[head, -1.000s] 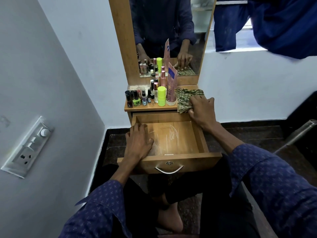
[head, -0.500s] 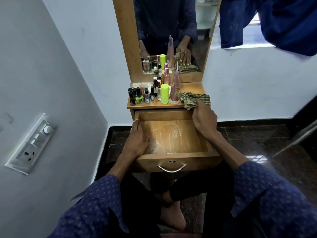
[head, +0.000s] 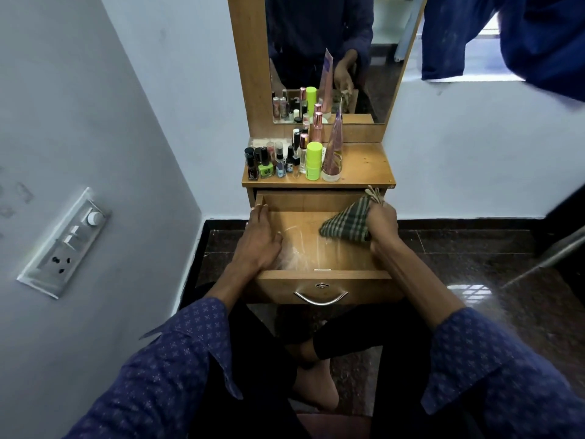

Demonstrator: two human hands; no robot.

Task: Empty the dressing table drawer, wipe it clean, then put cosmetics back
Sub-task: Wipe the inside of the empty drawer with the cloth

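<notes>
The wooden drawer (head: 323, 275) of the dressing table stands pulled out, its pale scratched floor bare. My right hand (head: 381, 228) grips a green checked cloth (head: 346, 224) and holds it inside the drawer at the right rear. My left hand (head: 261, 240) rests flat with straight fingers along the drawer's left wall. On the left half of the table top (head: 364, 167) stand the cosmetics (head: 285, 161): several nail polish bottles, a lime green stick (head: 313, 160) and a tall pink tube (head: 333, 153).
A mirror (head: 335, 55) rises behind the table top. The grey wall on the left carries a switch and socket panel (head: 65, 242). Blue cloth (head: 512, 39) hangs at the upper right. My crossed legs sit under the drawer on a dark tiled floor (head: 493, 267).
My right hand lifted the checked cloth off the table top and brought it down into the drawer. My left hand stayed on the drawer's left wall.
</notes>
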